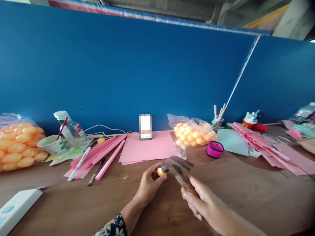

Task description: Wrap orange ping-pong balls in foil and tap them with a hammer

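Near the middle of the wooden table, my left hand (150, 184) pinches a small yellow-orange ball (161, 171) between thumb and fingers. My right hand (200, 201) is wrapped round the wooden handle of a claw hammer (180, 173). The hammer's metal head meets the ball on its right side, or nearly so; I cannot tell whether they touch. Its claw points to the right. Behind my hands lie pink paper sheets (147, 149), and a small clear plastic piece (182, 152) sits just beyond the hammer head.
Bags of orange balls stand at left (18, 144) and centre right (192, 132). Pink paper strips (98, 152), pens, a paper cup (51, 145) and a bottle (73, 129) lie left. A magenta band (215, 149) and pink ruffled paper (256, 141) lie right. A person's arm (307, 144) shows at the right edge.
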The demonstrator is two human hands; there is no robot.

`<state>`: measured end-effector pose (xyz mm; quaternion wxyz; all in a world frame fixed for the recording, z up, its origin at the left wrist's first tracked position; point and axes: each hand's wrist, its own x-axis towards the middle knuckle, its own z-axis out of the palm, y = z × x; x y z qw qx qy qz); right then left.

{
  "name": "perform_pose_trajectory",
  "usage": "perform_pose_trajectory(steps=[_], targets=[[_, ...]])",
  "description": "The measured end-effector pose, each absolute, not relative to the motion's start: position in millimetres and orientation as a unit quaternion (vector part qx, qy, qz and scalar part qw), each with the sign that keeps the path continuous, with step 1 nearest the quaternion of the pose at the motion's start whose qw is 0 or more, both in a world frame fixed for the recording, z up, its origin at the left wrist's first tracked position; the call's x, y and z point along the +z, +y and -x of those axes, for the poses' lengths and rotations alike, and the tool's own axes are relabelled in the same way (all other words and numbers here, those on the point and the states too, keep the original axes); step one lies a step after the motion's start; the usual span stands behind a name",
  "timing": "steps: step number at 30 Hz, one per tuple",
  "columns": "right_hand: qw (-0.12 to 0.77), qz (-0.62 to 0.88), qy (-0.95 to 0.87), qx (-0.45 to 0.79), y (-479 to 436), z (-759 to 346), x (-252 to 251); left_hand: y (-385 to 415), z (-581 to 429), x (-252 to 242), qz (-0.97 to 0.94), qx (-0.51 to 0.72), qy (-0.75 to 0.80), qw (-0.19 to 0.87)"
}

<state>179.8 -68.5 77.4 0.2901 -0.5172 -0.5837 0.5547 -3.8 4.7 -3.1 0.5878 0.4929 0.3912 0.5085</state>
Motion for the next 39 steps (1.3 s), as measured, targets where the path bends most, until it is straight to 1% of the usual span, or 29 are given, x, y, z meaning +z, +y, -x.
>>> perform_pose_trajectory(steps=[5,9,14,18,25,31,33,36,39], targets=[[0.304,0.52,-0.579,0.549,-69,-180,80,4,3,2,-0.495,0.5,0.38,0.601],[0.288,0.53,-0.589,0.538,-69,-179,81,3,3,3,-0.497,0.484,0.373,0.616],[0.295,0.523,-0.589,0.541,-70,-182,79,2,1,1,-0.507,0.494,0.398,0.584],[0.275,0.518,-0.591,0.553,-71,-182,79,2,1,-2,-0.517,0.5,0.393,0.573],[0.287,0.548,-0.583,0.527,-77,-181,85,1,1,-7,-0.542,0.508,0.416,0.524],[0.28,0.537,-0.599,0.524,-76,-185,76,1,2,-6,-0.544,0.5,0.407,0.536],[0.283,0.55,-0.615,0.489,-75,-193,78,2,4,-5,-0.534,0.501,0.42,0.536],[0.279,0.586,-0.661,0.377,-72,-212,81,2,6,-2,-0.514,0.51,0.436,0.534],[0.254,0.595,-0.709,0.279,-65,-239,77,2,5,4,-0.479,0.51,0.444,0.561]])
